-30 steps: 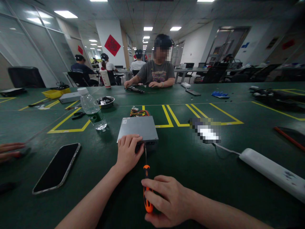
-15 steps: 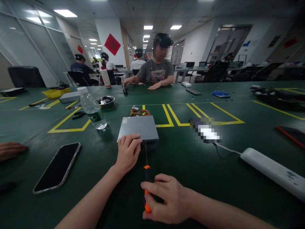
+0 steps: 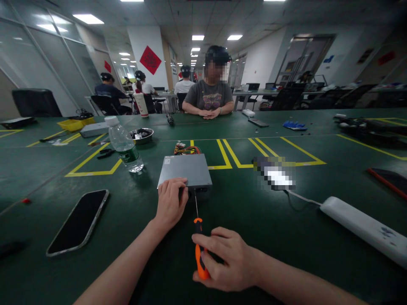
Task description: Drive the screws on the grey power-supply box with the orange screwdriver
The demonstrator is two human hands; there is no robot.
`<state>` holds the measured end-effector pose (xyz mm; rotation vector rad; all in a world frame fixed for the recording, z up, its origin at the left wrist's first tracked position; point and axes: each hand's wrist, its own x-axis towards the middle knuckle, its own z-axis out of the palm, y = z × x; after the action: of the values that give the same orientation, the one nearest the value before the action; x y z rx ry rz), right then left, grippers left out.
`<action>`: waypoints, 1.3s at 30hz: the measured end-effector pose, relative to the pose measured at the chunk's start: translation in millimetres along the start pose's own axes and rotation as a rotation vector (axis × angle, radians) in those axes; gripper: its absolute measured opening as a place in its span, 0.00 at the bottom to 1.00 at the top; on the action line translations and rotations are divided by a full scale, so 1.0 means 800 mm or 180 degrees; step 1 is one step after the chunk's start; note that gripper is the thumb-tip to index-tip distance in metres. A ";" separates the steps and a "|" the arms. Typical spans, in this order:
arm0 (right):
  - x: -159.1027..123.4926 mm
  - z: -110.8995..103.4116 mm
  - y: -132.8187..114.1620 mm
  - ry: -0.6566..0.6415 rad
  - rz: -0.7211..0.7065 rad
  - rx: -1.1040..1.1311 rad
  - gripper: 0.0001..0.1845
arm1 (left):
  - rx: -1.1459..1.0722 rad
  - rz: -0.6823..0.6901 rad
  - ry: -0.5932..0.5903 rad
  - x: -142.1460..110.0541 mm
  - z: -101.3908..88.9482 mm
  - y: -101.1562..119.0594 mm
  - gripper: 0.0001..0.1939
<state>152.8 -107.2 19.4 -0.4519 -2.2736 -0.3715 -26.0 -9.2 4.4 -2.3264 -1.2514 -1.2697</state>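
Observation:
A grey computer power supply point(image 3: 184, 167) lies flat on the green table, its bundle of coloured cables point(image 3: 187, 149) behind it. My left hand point(image 3: 171, 201) grips its front left corner, fingers bent over the top edge. In my right hand point(image 3: 224, 260) is a screwdriver point(image 3: 201, 258) with an orange and black handle, held between thumb and fingers. Its thin shaft points away from me, and the tip meets the front face of the power supply near the socket. The exact spot at the tip is too small to make out.
Left of the power supply stand a water bottle point(image 3: 125, 148) and a metal bowl point(image 3: 141, 135); a phone point(image 3: 79, 222) lies nearer me. To the right are a blurred lit phone point(image 3: 275, 173) and a white power strip point(image 3: 362, 228). A person point(image 3: 210, 93) sits opposite.
The screwdriver handle has turned and tilted slightly, its rear end shifting right with my right hand. Opposite, the person's hands came together. Another person's hand at the left edge has gone from view.

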 end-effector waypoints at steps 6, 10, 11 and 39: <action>0.000 -0.002 0.002 -0.0041 0.0061 0.0286 0.17 | 0.0389 0.0175 -0.0239 0.002 -0.004 0.006 0.18; 0.001 -0.004 0.002 -0.0201 0.0025 0.0222 0.17 | 0.0383 0.0228 -0.0335 0.005 -0.007 0.009 0.19; 0.000 -0.003 0.002 -0.0151 0.0027 0.0220 0.17 | 0.0370 0.0213 -0.0346 0.005 -0.007 0.010 0.19; -0.002 -0.008 0.007 -0.0163 0.0120 0.0364 0.21 | 0.0419 0.0008 -0.0290 0.005 -0.004 0.013 0.15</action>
<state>160.1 -105.1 23.0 -0.4493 -2.3184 -0.2120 -19.0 -15.2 11.5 -2.3140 -1.3171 -1.0572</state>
